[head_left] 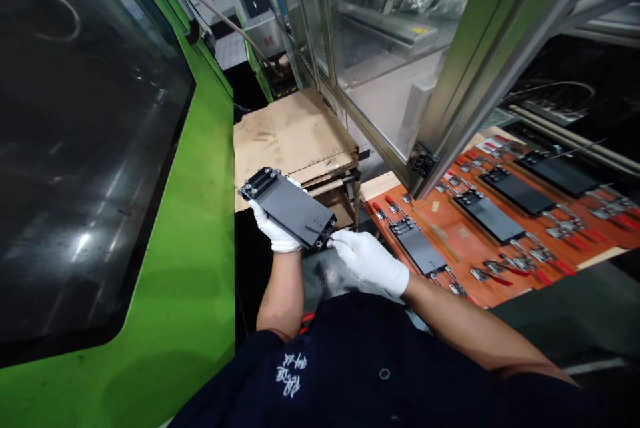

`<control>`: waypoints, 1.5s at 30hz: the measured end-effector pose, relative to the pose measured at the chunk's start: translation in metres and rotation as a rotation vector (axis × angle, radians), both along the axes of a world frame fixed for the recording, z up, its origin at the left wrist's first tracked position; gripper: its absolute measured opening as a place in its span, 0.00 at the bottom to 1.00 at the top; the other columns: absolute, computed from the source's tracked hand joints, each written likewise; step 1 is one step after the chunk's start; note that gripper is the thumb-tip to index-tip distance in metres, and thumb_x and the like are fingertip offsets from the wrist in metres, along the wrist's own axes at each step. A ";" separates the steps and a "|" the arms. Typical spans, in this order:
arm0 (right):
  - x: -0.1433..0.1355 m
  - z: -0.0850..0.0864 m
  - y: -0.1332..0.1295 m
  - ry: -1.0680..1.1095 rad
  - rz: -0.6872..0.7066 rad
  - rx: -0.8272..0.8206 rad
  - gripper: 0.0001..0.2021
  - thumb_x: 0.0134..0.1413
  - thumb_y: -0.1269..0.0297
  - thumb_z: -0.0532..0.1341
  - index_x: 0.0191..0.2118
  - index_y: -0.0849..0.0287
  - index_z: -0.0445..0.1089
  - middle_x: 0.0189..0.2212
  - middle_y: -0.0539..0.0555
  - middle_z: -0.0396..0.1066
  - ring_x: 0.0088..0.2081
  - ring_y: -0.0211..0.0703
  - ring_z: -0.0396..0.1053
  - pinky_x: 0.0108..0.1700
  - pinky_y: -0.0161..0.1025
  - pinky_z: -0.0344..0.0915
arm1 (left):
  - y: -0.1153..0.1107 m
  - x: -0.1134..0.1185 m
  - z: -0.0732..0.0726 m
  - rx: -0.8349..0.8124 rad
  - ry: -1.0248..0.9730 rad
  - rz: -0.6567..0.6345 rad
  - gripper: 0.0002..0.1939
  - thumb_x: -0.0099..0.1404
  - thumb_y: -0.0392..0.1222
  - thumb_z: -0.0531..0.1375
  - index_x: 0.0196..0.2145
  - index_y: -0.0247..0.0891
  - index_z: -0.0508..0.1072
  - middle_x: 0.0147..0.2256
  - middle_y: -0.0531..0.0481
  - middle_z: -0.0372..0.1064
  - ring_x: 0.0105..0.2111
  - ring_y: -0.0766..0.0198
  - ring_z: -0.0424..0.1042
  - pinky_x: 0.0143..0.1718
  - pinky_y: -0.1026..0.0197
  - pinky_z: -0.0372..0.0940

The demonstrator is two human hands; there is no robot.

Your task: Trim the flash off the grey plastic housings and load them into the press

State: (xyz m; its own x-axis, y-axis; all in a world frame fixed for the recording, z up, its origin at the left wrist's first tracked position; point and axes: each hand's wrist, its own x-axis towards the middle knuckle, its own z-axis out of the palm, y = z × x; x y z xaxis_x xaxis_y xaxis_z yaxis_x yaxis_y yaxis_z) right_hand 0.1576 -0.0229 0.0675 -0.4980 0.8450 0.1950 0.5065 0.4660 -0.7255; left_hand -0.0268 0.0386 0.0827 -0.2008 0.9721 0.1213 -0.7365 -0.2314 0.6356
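A flat, dark grey rectangular part (pixel 295 207), with a bracket-like black end at the upper left, is held tilted in front of me. My left hand (pixel 274 228), in a white glove, supports it from beneath, with the thumb along its near edge. At the part's lower right end, my gloved right hand (pixel 367 258) has its fingers pinched together close to the corner. Whatever those fingertips may grip is too small to make out. Similar dark panels, including a nearer one (pixel 419 247), lie on an orange board (pixel 450 228) to the right.
Red-handled toggle clamps (pixel 537 271) surround the panels on the board. Ahead stands a cardboard-covered table (pixel 295 131). A green machine (pixel 200 235) with a dark window fills the left side. A metal-framed clear guard (pixel 385 121) rises between table and board.
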 end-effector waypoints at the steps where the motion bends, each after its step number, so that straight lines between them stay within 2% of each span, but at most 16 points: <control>1: 0.000 0.001 -0.001 -0.023 -0.008 0.006 0.13 0.68 0.69 0.55 0.45 0.60 0.77 0.42 0.59 0.81 0.44 0.49 0.80 0.48 0.42 0.73 | 0.001 0.000 0.000 -0.002 0.004 0.008 0.39 0.63 0.76 0.54 0.55 0.42 0.75 0.52 0.40 0.75 0.54 0.49 0.72 0.54 0.50 0.69; 5: -0.001 0.003 -0.005 -0.081 0.008 0.004 0.12 0.66 0.71 0.55 0.44 0.61 0.77 0.40 0.59 0.81 0.42 0.50 0.80 0.46 0.42 0.74 | 0.004 0.001 0.000 0.026 -0.023 0.017 0.37 0.65 0.74 0.53 0.56 0.43 0.75 0.50 0.41 0.76 0.53 0.51 0.73 0.53 0.51 0.69; 9: -0.003 0.001 -0.005 -0.024 0.020 0.018 0.13 0.67 0.71 0.53 0.43 0.61 0.77 0.39 0.58 0.81 0.41 0.49 0.79 0.46 0.42 0.73 | 0.005 0.001 0.001 0.030 -0.038 0.020 0.36 0.66 0.73 0.52 0.57 0.44 0.74 0.50 0.42 0.76 0.52 0.51 0.73 0.52 0.52 0.70; 12: -0.005 0.000 -0.004 -0.005 -0.022 0.029 0.14 0.67 0.72 0.52 0.45 0.61 0.77 0.41 0.59 0.81 0.42 0.50 0.79 0.46 0.42 0.73 | 0.004 0.001 0.002 0.049 -0.059 0.011 0.36 0.67 0.72 0.52 0.55 0.43 0.76 0.49 0.42 0.76 0.48 0.53 0.74 0.50 0.53 0.70; 14: -0.006 0.001 -0.004 -0.015 0.000 0.007 0.14 0.67 0.71 0.53 0.44 0.61 0.77 0.40 0.59 0.81 0.42 0.50 0.79 0.46 0.43 0.73 | 0.004 0.000 0.001 0.062 -0.076 0.000 0.35 0.67 0.72 0.52 0.54 0.42 0.76 0.48 0.42 0.77 0.46 0.54 0.74 0.50 0.53 0.70; 17: -0.006 0.003 -0.005 -0.027 0.043 -0.032 0.13 0.67 0.71 0.53 0.44 0.61 0.77 0.39 0.58 0.80 0.42 0.49 0.79 0.46 0.42 0.73 | 0.005 -0.001 0.000 0.048 -0.062 0.013 0.35 0.66 0.72 0.52 0.53 0.43 0.76 0.48 0.42 0.77 0.47 0.53 0.74 0.50 0.52 0.70; 20: -0.007 0.003 -0.004 -0.016 -0.017 -0.050 0.14 0.68 0.71 0.53 0.46 0.61 0.76 0.43 0.59 0.80 0.45 0.49 0.79 0.49 0.42 0.72 | 0.005 0.000 -0.001 0.001 -0.021 0.023 0.36 0.65 0.73 0.52 0.54 0.43 0.76 0.49 0.41 0.76 0.50 0.51 0.74 0.52 0.51 0.69; 23: -0.009 0.003 -0.007 -0.007 -0.046 -0.083 0.14 0.68 0.71 0.52 0.45 0.62 0.76 0.43 0.60 0.80 0.45 0.49 0.79 0.48 0.42 0.71 | 0.006 0.004 0.002 -0.040 -0.015 -0.031 0.37 0.65 0.74 0.54 0.56 0.42 0.75 0.50 0.40 0.76 0.52 0.50 0.73 0.53 0.51 0.69; 27: -0.008 0.008 -0.018 0.071 -0.005 -0.124 0.13 0.68 0.69 0.52 0.42 0.61 0.76 0.40 0.58 0.80 0.41 0.48 0.78 0.46 0.41 0.71 | 0.006 0.009 0.006 -0.040 -0.060 -0.081 0.34 0.66 0.71 0.55 0.55 0.42 0.75 0.48 0.42 0.77 0.50 0.51 0.74 0.51 0.51 0.69; 29: 0.000 0.010 -0.023 0.142 -0.014 -0.159 0.13 0.68 0.67 0.52 0.42 0.60 0.75 0.39 0.57 0.79 0.40 0.46 0.78 0.45 0.41 0.71 | 0.003 0.011 0.007 -0.059 -0.086 -0.069 0.33 0.68 0.70 0.53 0.52 0.41 0.77 0.46 0.42 0.77 0.47 0.52 0.75 0.51 0.51 0.70; 32: 0.021 0.008 -0.024 0.225 -0.100 -0.222 0.13 0.68 0.65 0.52 0.48 0.60 0.72 0.38 0.55 0.78 0.36 0.42 0.76 0.44 0.40 0.72 | -0.010 0.014 0.007 -0.153 -0.093 -0.093 0.36 0.68 0.73 0.51 0.49 0.38 0.77 0.43 0.41 0.77 0.43 0.53 0.76 0.52 0.48 0.70; 36: 0.056 -0.002 -0.017 0.282 -0.177 -0.089 0.11 0.65 0.65 0.54 0.45 0.59 0.73 0.41 0.58 0.77 0.43 0.46 0.76 0.51 0.45 0.72 | -0.035 0.027 0.000 -0.324 -0.145 -0.145 0.38 0.70 0.72 0.46 0.47 0.35 0.77 0.42 0.38 0.78 0.43 0.50 0.78 0.52 0.44 0.70; 40: 0.086 -0.005 -0.016 0.289 -0.116 0.002 0.09 0.62 0.68 0.58 0.44 0.57 0.75 0.41 0.57 0.78 0.44 0.47 0.76 0.52 0.47 0.73 | -0.052 0.049 -0.015 -0.374 -0.203 -0.149 0.33 0.74 0.65 0.44 0.41 0.37 0.79 0.36 0.44 0.79 0.38 0.54 0.79 0.48 0.49 0.73; 42: 0.097 -0.004 -0.019 0.315 -0.036 0.056 0.09 0.62 0.69 0.59 0.43 0.56 0.76 0.39 0.56 0.77 0.41 0.45 0.76 0.49 0.46 0.74 | -0.058 0.060 -0.023 -0.389 -0.197 -0.163 0.34 0.74 0.65 0.42 0.39 0.39 0.79 0.34 0.45 0.79 0.36 0.55 0.79 0.47 0.50 0.73; 45: 0.108 -0.003 -0.021 0.360 0.102 0.165 0.11 0.62 0.73 0.58 0.42 0.56 0.77 0.37 0.54 0.75 0.39 0.42 0.74 0.44 0.42 0.74 | -0.066 0.073 -0.032 -0.456 -0.154 -0.201 0.38 0.73 0.67 0.38 0.39 0.38 0.78 0.36 0.43 0.79 0.37 0.52 0.78 0.47 0.47 0.72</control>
State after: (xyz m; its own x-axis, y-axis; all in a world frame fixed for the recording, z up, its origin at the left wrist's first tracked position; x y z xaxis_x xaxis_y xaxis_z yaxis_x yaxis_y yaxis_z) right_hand 0.2653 -0.0443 0.0643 -0.4525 0.7377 0.5010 0.1792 0.6256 -0.7593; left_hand 0.0465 -0.0278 0.0511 0.0130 0.9404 -0.3399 -0.8306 0.1994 0.5199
